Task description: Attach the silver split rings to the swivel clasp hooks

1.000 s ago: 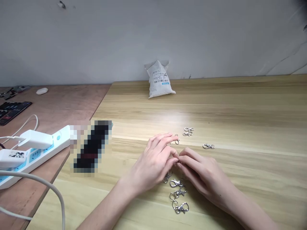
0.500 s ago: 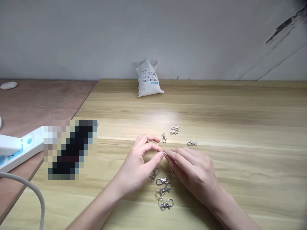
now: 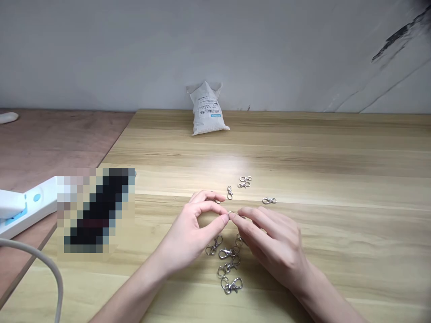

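Observation:
At the centre of the table, my left hand (image 3: 190, 231) pinches a small metal ring (image 3: 230, 213) between thumb and index finger. My right hand (image 3: 278, 235) meets it from the other side, its fingertips closed at the ring and covering part of it. Under the left fingers another bit of metal (image 3: 217, 201) shows, mostly hidden. Nearer me lie several lobster clasps with rings (image 3: 231, 285), in a rough column between the wrists. Beyond the hands are a lone lobster clasp (image 3: 229, 193), a pair of clasps (image 3: 244, 182) and one further clasp (image 3: 269, 200) to the right.
A white labelled pouch (image 3: 208, 110) stands at the table's back near the wall. On the left are a blurred-out dark object (image 3: 97, 211), a white power strip (image 3: 37, 202) and a grey cable (image 3: 55, 273). A white item (image 3: 8, 117) lies on the brown surface.
The right index finger has lifted and shifted slightly, showing more of the ring. The left hand keeps its pinch. The view has moved slightly.

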### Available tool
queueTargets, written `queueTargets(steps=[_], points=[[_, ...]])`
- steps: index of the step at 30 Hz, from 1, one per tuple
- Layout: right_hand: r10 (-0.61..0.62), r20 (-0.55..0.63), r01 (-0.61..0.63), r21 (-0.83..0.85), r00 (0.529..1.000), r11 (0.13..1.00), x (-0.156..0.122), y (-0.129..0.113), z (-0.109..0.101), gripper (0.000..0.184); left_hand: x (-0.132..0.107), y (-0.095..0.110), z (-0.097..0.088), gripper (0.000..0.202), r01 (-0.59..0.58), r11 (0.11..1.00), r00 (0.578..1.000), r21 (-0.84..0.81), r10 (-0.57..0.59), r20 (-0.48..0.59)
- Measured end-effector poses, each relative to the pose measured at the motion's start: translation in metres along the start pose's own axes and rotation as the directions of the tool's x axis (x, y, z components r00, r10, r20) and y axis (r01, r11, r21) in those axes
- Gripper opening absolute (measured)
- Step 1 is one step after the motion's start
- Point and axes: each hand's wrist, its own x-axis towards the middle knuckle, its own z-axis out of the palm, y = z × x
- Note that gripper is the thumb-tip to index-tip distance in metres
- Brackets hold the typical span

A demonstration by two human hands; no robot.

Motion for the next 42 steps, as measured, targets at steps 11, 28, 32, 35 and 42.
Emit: queueTargets(steps=[11, 28, 32, 35, 42], points=[[-0.053, 0.002, 0.053, 0.004, 0.999, 0.999, 0.002, -0.001, -0.001, 0.016, 0.000, -0.004, -0.003, 0.014, -0.007, 0.995, 0.999, -0.096, 0.011, 0.042], [0.166, 0.205, -0.222, 0.293, 0.965, 0.930, 0.002, 0.005, 0.005, 0.014, -0.006, -0.001, -0.001, 0.011, -0.407, 0.763, 0.893, 0.503, 0.449, 0.041], [0.170, 0.224, -0.235, 0.308, 0.960, 0.922, -0.001, 0.010, 0.006, 0.012, -0.004, -0.004, -0.001, 0.011, -0.479, 0.599, 0.819, 0.642, 0.568, 0.081], [0.177, 0.204, -0.233, 0.297, 0.963, 0.926, -0.001, 0.014, 0.004, 0.010, -0.002, -0.005, 0.000, 0.012, -0.494, 0.493, 0.780, 0.716, 0.615, 0.115], [0.198, 0.123, -0.230, 0.367, 0.972, 0.901, 0.002, 0.004, 0.007, 0.009, 0.000, -0.008, 0.004, 0.014, -0.452, 0.429, 0.778, 0.782, 0.618, 0.111]])
